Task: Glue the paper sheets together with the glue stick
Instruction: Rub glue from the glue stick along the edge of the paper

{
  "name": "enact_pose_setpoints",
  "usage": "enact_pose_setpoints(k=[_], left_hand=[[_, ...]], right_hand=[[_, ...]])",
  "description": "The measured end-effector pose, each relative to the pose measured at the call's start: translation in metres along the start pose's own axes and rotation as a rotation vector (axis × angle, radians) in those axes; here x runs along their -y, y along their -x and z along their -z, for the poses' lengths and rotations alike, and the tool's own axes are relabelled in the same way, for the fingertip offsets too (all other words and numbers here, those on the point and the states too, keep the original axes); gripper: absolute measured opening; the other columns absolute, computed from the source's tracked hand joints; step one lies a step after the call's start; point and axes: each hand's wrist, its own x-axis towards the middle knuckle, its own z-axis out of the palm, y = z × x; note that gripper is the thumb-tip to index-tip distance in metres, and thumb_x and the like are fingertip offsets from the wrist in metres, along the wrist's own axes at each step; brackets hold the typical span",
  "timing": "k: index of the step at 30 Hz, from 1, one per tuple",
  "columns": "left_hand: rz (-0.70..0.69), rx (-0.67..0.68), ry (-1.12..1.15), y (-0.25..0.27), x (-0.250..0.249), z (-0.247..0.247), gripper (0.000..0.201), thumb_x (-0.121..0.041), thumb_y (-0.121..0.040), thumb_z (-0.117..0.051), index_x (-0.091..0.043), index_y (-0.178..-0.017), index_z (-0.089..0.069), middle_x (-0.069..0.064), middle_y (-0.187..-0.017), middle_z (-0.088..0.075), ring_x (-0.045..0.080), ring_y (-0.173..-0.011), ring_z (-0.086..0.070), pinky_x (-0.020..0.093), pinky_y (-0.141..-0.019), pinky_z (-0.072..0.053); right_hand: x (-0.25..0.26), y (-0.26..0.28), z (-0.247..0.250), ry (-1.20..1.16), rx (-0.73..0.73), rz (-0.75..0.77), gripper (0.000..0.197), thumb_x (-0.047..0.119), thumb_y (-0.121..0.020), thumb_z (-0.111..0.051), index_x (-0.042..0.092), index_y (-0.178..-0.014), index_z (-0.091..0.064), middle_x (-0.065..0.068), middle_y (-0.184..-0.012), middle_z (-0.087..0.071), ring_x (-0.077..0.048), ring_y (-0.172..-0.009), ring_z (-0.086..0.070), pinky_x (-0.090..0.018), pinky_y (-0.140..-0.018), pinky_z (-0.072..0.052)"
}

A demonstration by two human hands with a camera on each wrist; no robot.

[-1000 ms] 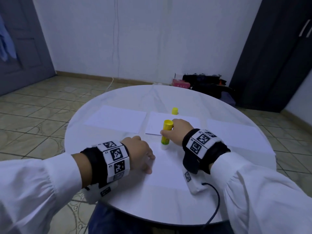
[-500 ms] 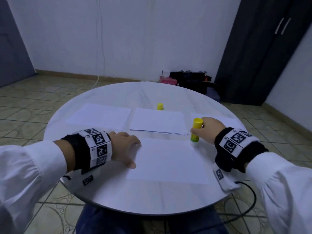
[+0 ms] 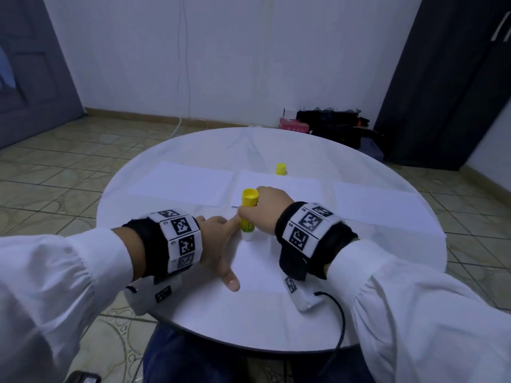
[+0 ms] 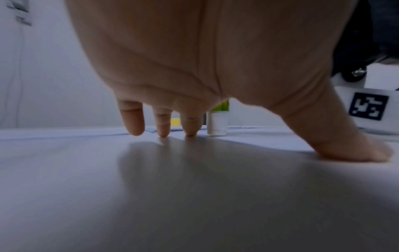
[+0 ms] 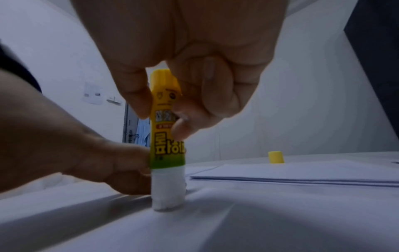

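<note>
My right hand point(image 3: 258, 210) grips a yellow glue stick point(image 3: 248, 214) upright, its white glue end pressed onto the near paper sheet point(image 3: 257, 268). In the right wrist view the thumb and fingers pinch the glue stick point(image 5: 167, 136) near its top. My left hand point(image 3: 221, 244) lies flat and spread on the sheet's left part, index fingertip beside the stick. The left wrist view shows the fingertips point(image 4: 190, 126) and thumb pressing down, with the glue stick point(image 4: 217, 122) just behind them. The yellow cap point(image 3: 281, 169) stands at the back of the table.
A round white table point(image 3: 345, 322) holds three more paper sheets: left point(image 3: 182, 182), middle point(image 3: 298, 186) and right point(image 3: 378, 205). A cable point(image 3: 341, 322) hangs over the near edge. Bags point(image 3: 340, 128) and a dark wardrobe point(image 3: 448, 78) stand behind on the tiled floor.
My right hand has swept the glue stick leftward from the sheet's right edge to its upper left, close to my left hand. The left hand has stayed pressing the sheet.
</note>
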Motion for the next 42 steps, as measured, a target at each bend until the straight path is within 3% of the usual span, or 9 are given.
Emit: enact_pose_setpoints(k=[7,11,13,16,19,24,28,33,42], left_hand=[[-0.034,0.006,0.029,0.003,-0.002,0.001,0.114,-0.067,-0.061,-0.075,-0.028,-0.147,-0.011,0.004,-0.148,-0.029,0.033,-0.137,-0.027,0.045,-0.112,-0.025],[-0.076,0.056,-0.016,-0.002,0.001,-0.001,0.136,-0.091,-0.028,-0.058,-0.034,-0.144,-0.017,-0.001,-0.144,-0.035,0.031,-0.139,-0.024,0.054,-0.109,-0.026],[-0.055,0.063,-0.041,-0.008,0.002,-0.003,0.148,-0.096,-0.021,-0.052,-0.031,-0.149,-0.014,-0.001,-0.148,-0.033,0.030,-0.141,-0.021,0.055,-0.110,-0.024],[-0.001,0.037,-0.070,-0.003,-0.005,0.001,0.151,-0.088,-0.037,-0.065,-0.028,-0.151,0.015,0.004,-0.157,-0.020,0.030,-0.143,-0.019,0.053,-0.113,-0.021],[0.064,0.025,-0.084,0.001,-0.010,0.007,0.147,-0.075,-0.052,-0.074,-0.027,-0.146,0.029,0.007,-0.156,-0.021,0.030,-0.141,-0.025,0.047,-0.114,-0.022],[0.075,0.039,-0.157,-0.005,-0.016,0.014,0.154,-0.081,-0.030,-0.072,-0.047,-0.140,0.030,0.003,-0.152,-0.027,0.026,-0.137,-0.032,0.046,-0.112,-0.025],[0.043,0.047,-0.194,-0.006,-0.022,0.020,0.143,-0.074,-0.040,-0.080,-0.057,-0.138,0.023,0.002,-0.152,-0.027,0.029,-0.133,-0.034,0.043,-0.113,-0.026],[-0.041,0.069,-0.317,-0.010,-0.028,0.021,0.133,-0.073,-0.050,-0.077,-0.052,-0.143,0.016,-0.002,-0.142,-0.043,0.019,-0.137,-0.030,0.040,-0.112,-0.025],[-0.045,0.117,-0.353,-0.006,-0.034,0.026,0.122,-0.070,-0.058,-0.075,-0.053,-0.145,0.008,0.000,-0.153,-0.029,0.019,-0.142,-0.021,0.039,-0.115,-0.019]], right_hand=[[-0.001,0.024,-0.003,-0.011,0.079,0.143,0.023,0.038,-0.084,-0.056,0.015,-0.082,-0.052,-0.001,-0.085,-0.056,-0.019,-0.082,-0.054,-0.029,-0.063,-0.039],[0.003,0.048,-0.001,0.022,0.130,0.248,0.022,0.032,-0.085,-0.056,0.010,-0.087,-0.061,-0.003,-0.087,-0.063,-0.019,-0.083,-0.057,-0.031,-0.072,-0.046],[0.002,0.058,0.002,0.042,0.144,0.269,0.020,0.031,-0.085,-0.058,0.014,-0.078,-0.054,0.000,-0.080,-0.058,-0.017,-0.077,-0.054,-0.030,-0.069,-0.045],[-0.005,0.072,0.009,0.068,0.149,0.277,0.019,0.029,-0.085,-0.058,0.015,-0.075,-0.050,0.004,-0.075,-0.054,-0.015,-0.075,-0.052,-0.029,-0.067,-0.043],[-0.023,0.081,0.018,0.062,0.113,0.238,0.022,0.028,-0.084,-0.059,0.006,-0.085,-0.058,-0.004,-0.086,-0.062,-0.020,-0.083,-0.057,-0.032,-0.073,-0.046],[-0.068,0.099,0.038,0.047,0.076,0.127,0.018,0.031,-0.081,-0.061,0.013,-0.081,-0.058,0.001,-0.083,-0.062,-0.016,-0.081,-0.057,-0.030,-0.074,-0.046],[-0.097,0.112,0.054,0.016,0.050,0.059,0.020,0.030,-0.080,-0.062,0.010,-0.085,-0.061,-0.002,-0.086,-0.064,-0.017,-0.082,-0.059,-0.033,-0.077,-0.048],[-0.115,0.095,0.065,0.016,0.016,-0.021,0.020,0.032,-0.083,-0.062,0.012,-0.082,-0.058,0.001,-0.081,-0.058,-0.016,-0.076,-0.053,-0.030,-0.069,-0.042],[-0.124,0.038,0.071,0.038,-0.138,-0.245,0.021,0.031,-0.089,-0.055,0.011,-0.087,-0.049,0.000,-0.075,-0.047,-0.019,-0.072,-0.047,-0.026,-0.053,-0.031]])
